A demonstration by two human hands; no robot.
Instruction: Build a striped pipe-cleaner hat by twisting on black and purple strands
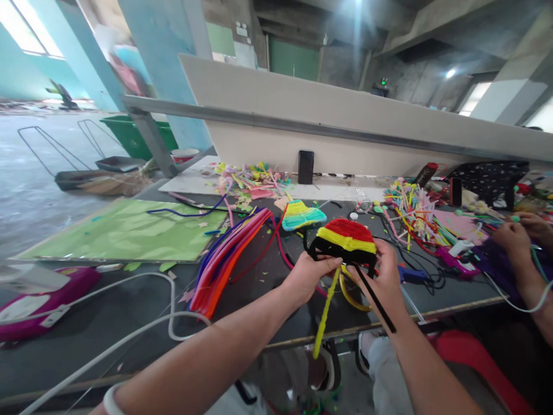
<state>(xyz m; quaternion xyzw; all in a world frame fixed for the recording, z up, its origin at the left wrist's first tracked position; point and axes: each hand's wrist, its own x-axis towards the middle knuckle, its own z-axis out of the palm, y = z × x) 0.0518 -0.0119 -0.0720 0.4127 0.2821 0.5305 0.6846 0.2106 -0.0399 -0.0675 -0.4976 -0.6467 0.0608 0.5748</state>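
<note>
A rounded piece of red, yellow and black fuzzy stems (347,236) is held up over the table's front part. My left hand (311,272) grips its lower left edge, thumb pressed along the black band. At its right side my right hand (386,276) pinches the lower edge. A yellow fuzzy stem (325,320) hangs down between the hands, and a black stem (375,300) slants across my right palm and wrist. Just behind lies a smaller cyan and yellow piece (300,215). Pink, purple and orange stems (231,253) lie bundled left of my hands.
A green sheet (125,230) and a magenta glue gun (47,305) with a white cord lie left. A phone (306,167) leans against the back board. Stem piles (410,210) lie right, beside another magenta tool (458,262) and a co-worker's hands (514,236).
</note>
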